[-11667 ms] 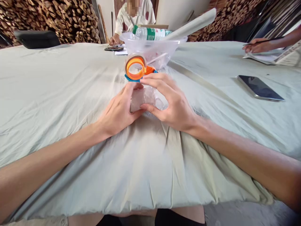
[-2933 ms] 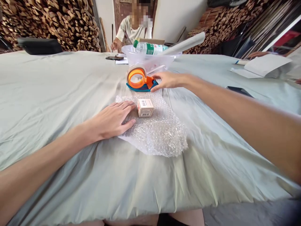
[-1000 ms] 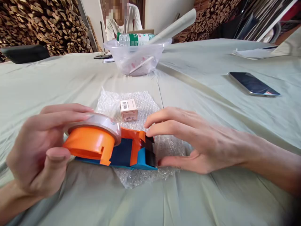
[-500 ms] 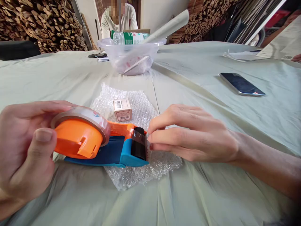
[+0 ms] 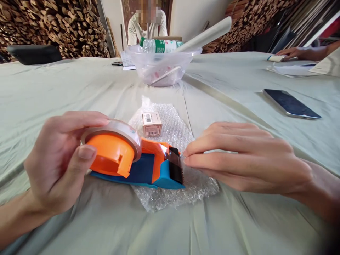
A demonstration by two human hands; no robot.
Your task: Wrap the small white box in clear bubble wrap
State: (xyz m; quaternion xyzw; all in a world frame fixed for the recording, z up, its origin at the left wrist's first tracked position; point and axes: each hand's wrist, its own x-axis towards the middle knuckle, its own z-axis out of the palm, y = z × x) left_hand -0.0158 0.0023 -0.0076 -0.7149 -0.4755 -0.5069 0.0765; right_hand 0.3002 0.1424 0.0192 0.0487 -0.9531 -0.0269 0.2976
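My left hand (image 5: 62,159) grips an orange and blue tape dispenser (image 5: 164,173) by its roll of clear tape (image 5: 136,145), thumb on the orange hub and fingers over the roll. Clear tape runs from the roll over the black roller to the toothed cutter edge. Right at that edge, my right hand (image 5: 239,157) has its thumb and fingers pinched together on the tape end, which is hard to see. Under and behind the dispenser lies a sheet of bubble wrap (image 5: 176,122). A small pale pink box (image 5: 152,124) with barcodes sits on it.
A clear plastic basin (image 5: 166,67) holds a green-labelled bottle (image 5: 159,46) and a long white roll (image 5: 209,33). A phone (image 5: 290,102) lies at right. Another person's hand (image 5: 289,53) touches a small pale object near papers (image 5: 289,71). A person (image 5: 147,26) sits opposite.
The view has swung left, so things sit further right in it. Both hands keep their places on the dispenser and tape end. Another person's hand now shows at the far right.
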